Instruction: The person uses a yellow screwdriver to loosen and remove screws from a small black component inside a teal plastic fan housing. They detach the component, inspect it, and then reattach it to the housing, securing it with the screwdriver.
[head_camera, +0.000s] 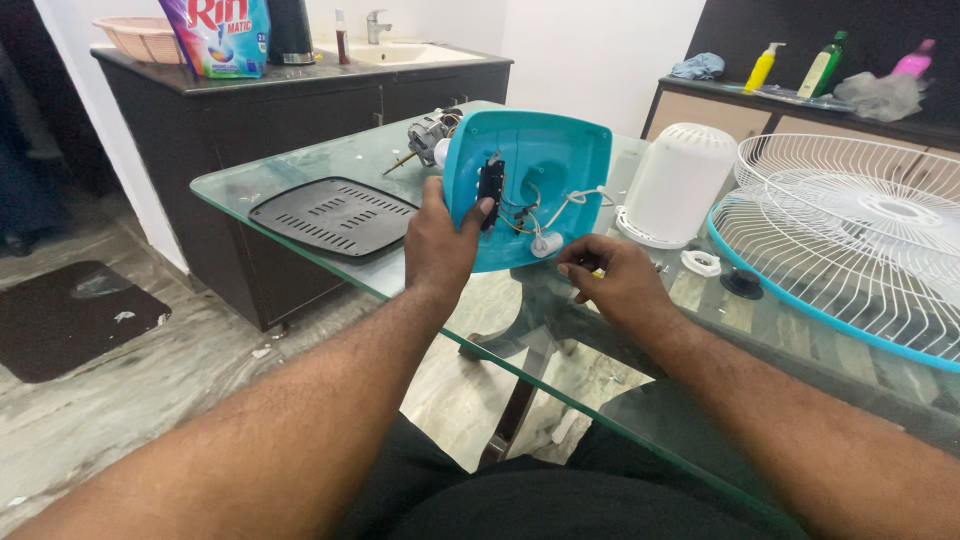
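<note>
Holding the turquoise fan base housing (545, 165) tipped on edge above the near rim of the glass table (260, 175), we have its open underside facing us, the motor (430, 135) jutting out behind it at ten o'clock. Our left hand (440, 245) grips the lower left edge, fingers wrapped, thumb pressed beside the black switch block (490, 185). Our right hand (615, 280), at five o'clock from the housing, has its fingers curled together near the white capacitor (546, 244) dangling on thin wires (570, 200); whether they pinch anything we cannot tell. A tug there could tear a wire from its joint, and a slipping one-handed grip could drop the motor-heavy housing onto the glass. At nine o'clock lies the black vented base plate (335, 215); at three o'clock stand the white motor cover (680, 180), small loose fittings (702, 262) and the wire fan guard (850, 260).
</note>
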